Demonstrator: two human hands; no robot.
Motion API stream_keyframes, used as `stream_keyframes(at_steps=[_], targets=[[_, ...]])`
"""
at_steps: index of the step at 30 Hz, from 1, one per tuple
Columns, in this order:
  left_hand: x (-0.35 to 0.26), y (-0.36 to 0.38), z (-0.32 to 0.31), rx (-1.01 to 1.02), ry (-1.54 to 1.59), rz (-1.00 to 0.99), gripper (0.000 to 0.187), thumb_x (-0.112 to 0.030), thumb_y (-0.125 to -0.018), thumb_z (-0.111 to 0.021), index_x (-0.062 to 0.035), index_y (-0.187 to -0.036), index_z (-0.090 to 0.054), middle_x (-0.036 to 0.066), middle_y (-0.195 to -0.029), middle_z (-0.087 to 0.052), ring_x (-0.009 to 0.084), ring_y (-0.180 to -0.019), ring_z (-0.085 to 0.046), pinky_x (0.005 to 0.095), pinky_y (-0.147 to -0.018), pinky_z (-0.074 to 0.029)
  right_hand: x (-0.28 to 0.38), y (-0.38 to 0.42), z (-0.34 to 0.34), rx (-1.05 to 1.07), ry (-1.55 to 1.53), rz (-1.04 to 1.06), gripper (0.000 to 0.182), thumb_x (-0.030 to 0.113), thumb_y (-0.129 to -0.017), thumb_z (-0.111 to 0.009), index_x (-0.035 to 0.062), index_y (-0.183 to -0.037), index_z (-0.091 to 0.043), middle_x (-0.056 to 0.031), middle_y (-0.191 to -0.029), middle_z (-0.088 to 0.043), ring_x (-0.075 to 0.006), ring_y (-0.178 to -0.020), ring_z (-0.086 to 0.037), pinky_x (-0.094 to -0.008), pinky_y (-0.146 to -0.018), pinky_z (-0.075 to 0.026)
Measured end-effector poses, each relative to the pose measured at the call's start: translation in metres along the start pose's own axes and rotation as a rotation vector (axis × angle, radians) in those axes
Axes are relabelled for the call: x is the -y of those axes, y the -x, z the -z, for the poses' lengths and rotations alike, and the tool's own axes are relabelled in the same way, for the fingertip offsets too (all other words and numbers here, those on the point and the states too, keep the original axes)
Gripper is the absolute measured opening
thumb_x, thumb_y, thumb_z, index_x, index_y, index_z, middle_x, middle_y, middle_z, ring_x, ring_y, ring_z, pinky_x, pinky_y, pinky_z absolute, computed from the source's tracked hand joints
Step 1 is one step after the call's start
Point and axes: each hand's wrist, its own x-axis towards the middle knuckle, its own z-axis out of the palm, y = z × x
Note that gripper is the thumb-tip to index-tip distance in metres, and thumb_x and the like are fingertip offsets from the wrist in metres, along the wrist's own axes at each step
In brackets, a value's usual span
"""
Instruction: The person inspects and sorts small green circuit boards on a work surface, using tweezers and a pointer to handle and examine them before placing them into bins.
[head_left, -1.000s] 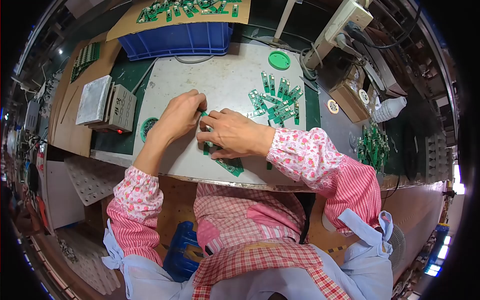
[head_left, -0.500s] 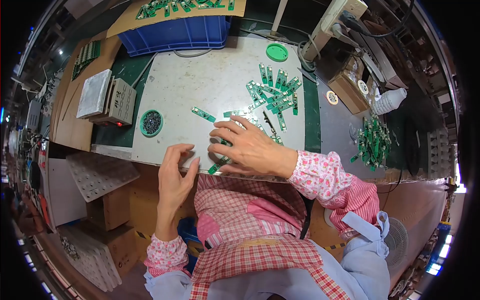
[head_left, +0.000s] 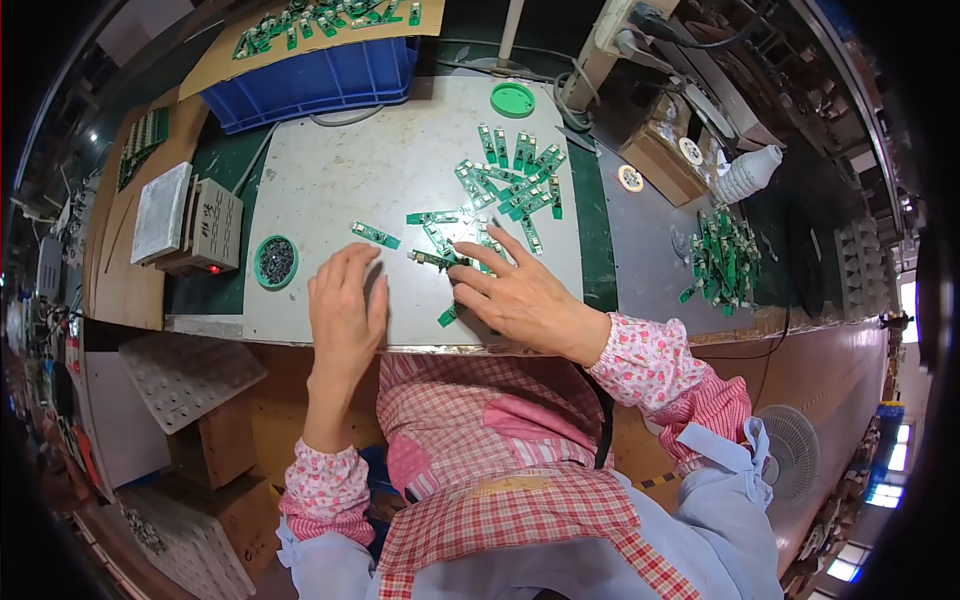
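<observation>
My left hand (head_left: 345,305) rests over the pale work board (head_left: 320,180), fingers stretched out and thumb apart, with nothing seen in it. Just beyond its fingertips lies a narrow green circuit board (head_left: 375,235). My right hand (head_left: 525,300) is spread palm down over several more green circuit boards, its fingertips touching or close to them. One of these, a circuit board (head_left: 430,259), points left from beneath the fingers. Another small board (head_left: 451,315) shows partly by the right thumb side. Behind the right hand, a loose cluster of circuit boards (head_left: 520,185) fans out.
A round green dish (head_left: 275,262) of small dark parts stands at left, beside a beige device (head_left: 212,225). A green lid (head_left: 512,99) lies at the back near a blue crate (head_left: 310,85). More boards are heaped (head_left: 725,260) at right.
My left hand has risen toward the single circuit board, its fingers straighter. The right hand has shifted slightly right and down, uncovering more boards. The whole view has shifted a little.
</observation>
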Motion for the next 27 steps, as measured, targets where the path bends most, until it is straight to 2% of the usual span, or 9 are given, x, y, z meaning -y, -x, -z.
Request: stream_keyframes(at_steps=[2, 5, 6, 8, 17, 20, 22, 26, 27], targets=[[0.010, -0.015, -0.001, 0.008, -0.077, -0.077, 0.028, -0.002, -0.079, -0.063, -0.0027, -0.107, -0.060, 0.012, -0.108, -0.058, 0.0295, -0.099, -0.056, 0.0398, -0.087, -0.041, 0.004, 0.003, 0.005, -0.028, 0.024, -0.050, 0.012, 0.015, -0.079, -0.058, 0.0066, -0.087, -0.061, -0.0065, -0.102, -0.059, -0.0257, -0.118, -0.050, -0.0505, -0.106, -0.033], [0.021, -0.028, 0.000, 0.101, -0.111, -0.117, 0.028, -0.002, -0.079, -0.062, -0.0031, -0.107, -0.060, 0.012, -0.107, -0.058, 0.0301, -0.098, -0.055, 0.0408, -0.086, -0.041, 0.026, 0.014, 0.005, -0.021, -0.079, -0.156, 0.023, 0.013, -0.081, -0.058, 0.0075, -0.103, -0.060, -0.0054, -0.118, -0.057, -0.0252, -0.125, -0.046, -0.0500, -0.109, -0.031], [0.023, -0.029, 0.003, 0.155, -0.127, -0.103, 0.028, -0.002, -0.079, -0.062, -0.0033, -0.107, -0.060, 0.012, -0.105, -0.058, 0.0303, -0.096, -0.055, 0.0410, -0.086, -0.041, 0.034, 0.018, 0.003, -0.097, -0.073, -0.149, 0.016, 0.014, -0.080, -0.058, 0.0062, -0.093, -0.062, -0.0063, -0.110, -0.058, -0.0249, -0.121, -0.048, -0.0490, -0.106, -0.034], [0.023, -0.029, 0.008, 0.221, -0.158, -0.098, 0.024, -0.003, -0.079, -0.063, -0.0036, -0.103, -0.060, 0.012, -0.096, -0.057, 0.0306, -0.091, -0.055, 0.0408, -0.083, -0.041, 0.043, 0.027, -0.003, -0.106, -0.099, -0.171, 0.017, 0.014, -0.081, -0.058, 0.0063, -0.095, -0.062, -0.0064, -0.111, -0.058, -0.0249, -0.121, -0.048, -0.0489, -0.106, -0.034], [0.004, 0.011, 0.021, 0.274, 0.000, 0.100, 0.016, -0.001, -0.080, -0.062, -0.0005, -0.095, -0.056, 0.014, -0.089, -0.055, 0.0314, -0.085, -0.054, 0.0403, -0.076, -0.043, 0.034, 0.059, -0.002, -0.102, -0.075, -0.343, 0.022, 0.015, -0.082, -0.060, 0.0107, -0.104, -0.063, -0.0054, -0.127, -0.055, -0.0255, -0.125, -0.046, -0.0468, -0.108, -0.033], [-0.006, 0.021, 0.018, 0.258, 0.055, 0.187, 0.016, 0.000, -0.080, -0.062, -0.0002, -0.095, -0.055, 0.015, -0.089, -0.055, 0.0328, -0.085, -0.054, 0.0408, -0.075, -0.043, 0.034, 0.067, 0.002, -0.165, -0.131, -0.412, 0.028, 0.013, -0.081, -0.059, 0.0120, -0.109, -0.062, -0.0085, -0.120, -0.055, -0.0260, -0.114, -0.051, -0.0416, -0.098, -0.040], [-0.007, 0.026, 0.015, 0.237, 0.120, 0.260, 0.015, -0.001, -0.082, -0.062, -0.0003, -0.096, -0.055, 0.013, -0.088, -0.056, 0.0282, -0.080, -0.054, 0.0374, -0.073, -0.044, 0.036, 0.075, 0.003, -0.201, -0.141, -0.450, 0.032, 0.012, -0.081, -0.057, 0.0139, -0.113, -0.062, -0.0092, -0.115, -0.055, -0.0252, -0.104, -0.053, -0.0372, -0.088, -0.043], [-0.014, 0.034, 0.016, 0.182, 0.352, 0.515, 0.014, -0.004, -0.085, -0.063, -0.0009, -0.097, -0.056, 0.007, -0.083, -0.056, 0.0168, -0.071, -0.052, 0.0295, -0.066, -0.043, 0.041, 0.090, 0.000, -0.169, -0.147, -0.506, 0.032, 0.012, -0.080, -0.060, 0.0129, -0.112, -0.063, -0.0082, -0.112, -0.056, -0.0250, -0.103, -0.053, -0.0373, -0.087, -0.043], [-0.020, 0.035, 0.016, 0.149, 0.355, 0.502, 0.014, -0.004, -0.086, -0.063, -0.0008, -0.097, -0.057, 0.006, -0.082, -0.056, 0.0149, -0.070, -0.050, 0.0283, -0.065, -0.043, 0.040, 0.090, -0.001, -0.187, -0.135, -0.519, 0.032, 0.012, -0.080, -0.061, 0.0128, -0.111, -0.063, -0.0076, -0.111, -0.057, -0.0248, -0.102, -0.054, -0.0373, -0.086, -0.043]])
